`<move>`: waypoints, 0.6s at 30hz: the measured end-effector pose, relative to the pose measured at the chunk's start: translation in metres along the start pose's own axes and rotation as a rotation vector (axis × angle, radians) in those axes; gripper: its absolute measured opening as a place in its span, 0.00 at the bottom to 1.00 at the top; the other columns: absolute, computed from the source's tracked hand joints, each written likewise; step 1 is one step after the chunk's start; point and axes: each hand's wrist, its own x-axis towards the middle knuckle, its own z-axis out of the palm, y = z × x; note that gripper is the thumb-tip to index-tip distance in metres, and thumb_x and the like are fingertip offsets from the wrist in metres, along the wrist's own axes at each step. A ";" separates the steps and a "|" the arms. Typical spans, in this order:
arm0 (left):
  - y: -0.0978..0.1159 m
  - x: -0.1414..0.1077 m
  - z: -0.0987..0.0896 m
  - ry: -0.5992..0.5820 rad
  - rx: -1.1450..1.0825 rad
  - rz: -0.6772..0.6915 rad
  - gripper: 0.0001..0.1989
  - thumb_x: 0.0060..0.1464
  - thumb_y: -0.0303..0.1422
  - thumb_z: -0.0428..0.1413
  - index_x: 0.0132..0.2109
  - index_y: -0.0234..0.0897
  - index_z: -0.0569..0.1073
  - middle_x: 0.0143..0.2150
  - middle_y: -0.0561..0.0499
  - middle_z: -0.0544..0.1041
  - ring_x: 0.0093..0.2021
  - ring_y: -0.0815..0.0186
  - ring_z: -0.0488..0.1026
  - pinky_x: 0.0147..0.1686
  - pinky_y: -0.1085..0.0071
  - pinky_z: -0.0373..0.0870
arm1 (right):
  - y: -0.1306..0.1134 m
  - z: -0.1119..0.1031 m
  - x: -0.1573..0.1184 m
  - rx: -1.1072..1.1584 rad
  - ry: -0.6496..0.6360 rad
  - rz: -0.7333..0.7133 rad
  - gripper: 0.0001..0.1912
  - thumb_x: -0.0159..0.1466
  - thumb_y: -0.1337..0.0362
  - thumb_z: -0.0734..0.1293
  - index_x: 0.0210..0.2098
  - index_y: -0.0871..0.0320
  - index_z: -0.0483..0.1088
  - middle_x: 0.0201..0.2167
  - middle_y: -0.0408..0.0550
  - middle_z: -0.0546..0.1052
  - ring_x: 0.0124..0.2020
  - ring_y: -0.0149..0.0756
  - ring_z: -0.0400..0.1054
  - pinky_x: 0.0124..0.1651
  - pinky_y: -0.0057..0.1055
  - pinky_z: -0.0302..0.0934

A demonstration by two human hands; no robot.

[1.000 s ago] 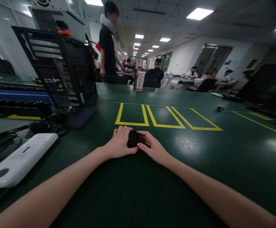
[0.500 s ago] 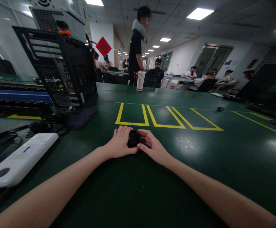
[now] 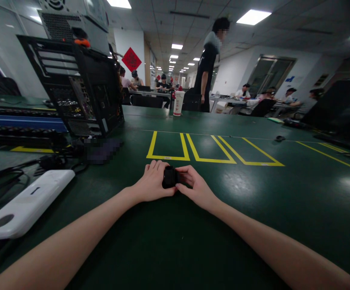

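Note:
A small black boxy object is between my hands over the green table; its exact kind is too dark to make out. My left hand is wrapped round its left side, thumb along the near edge. From the right, my right hand grips its right end with thumb and fingers closed; part of that end is hidden behind the fingertips.
Yellow tape outlines mark the table ahead. To the left stand a black computer case, cables and a white device. A paper cup is at the far edge; a person is beyond it.
My hands and the black object stay almost in place; the right fingers shift slightly against its end. In the background the standing person has moved to the right.

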 end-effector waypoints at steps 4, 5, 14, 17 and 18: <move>0.001 -0.001 -0.001 0.007 0.017 -0.010 0.29 0.44 0.48 0.52 0.49 0.36 0.58 0.43 0.45 0.62 0.43 0.56 0.59 0.41 0.59 0.59 | 0.007 -0.005 0.003 0.011 0.061 0.077 0.18 0.52 0.72 0.64 0.41 0.56 0.60 0.41 0.46 0.68 0.46 0.35 0.64 0.50 0.36 0.60; 0.001 -0.001 0.000 0.011 0.021 -0.012 0.29 0.43 0.49 0.52 0.49 0.35 0.58 0.43 0.45 0.62 0.43 0.56 0.60 0.41 0.59 0.59 | 0.010 -0.009 0.004 0.001 0.100 0.111 0.17 0.51 0.72 0.65 0.40 0.57 0.60 0.39 0.46 0.68 0.44 0.34 0.65 0.48 0.37 0.61; -0.001 -0.001 0.000 0.023 0.002 -0.009 0.30 0.42 0.50 0.53 0.49 0.35 0.59 0.44 0.45 0.63 0.43 0.56 0.60 0.41 0.59 0.60 | 0.002 -0.021 0.009 0.177 0.016 0.236 0.20 0.51 0.67 0.68 0.44 0.57 0.64 0.43 0.48 0.70 0.46 0.35 0.66 0.53 0.39 0.57; 0.001 -0.002 -0.001 0.029 -0.008 -0.014 0.29 0.43 0.49 0.53 0.48 0.35 0.59 0.42 0.45 0.63 0.41 0.57 0.60 0.40 0.59 0.61 | -0.001 -0.010 0.011 0.244 -0.036 0.224 0.20 0.52 0.67 0.68 0.45 0.57 0.65 0.44 0.48 0.72 0.47 0.35 0.65 0.55 0.40 0.55; 0.002 -0.003 -0.001 0.031 -0.013 -0.017 0.28 0.43 0.48 0.53 0.48 0.35 0.60 0.42 0.45 0.63 0.41 0.57 0.60 0.40 0.60 0.61 | -0.001 -0.008 0.012 0.241 -0.049 0.229 0.20 0.51 0.67 0.68 0.45 0.57 0.66 0.44 0.48 0.72 0.47 0.35 0.66 0.55 0.40 0.55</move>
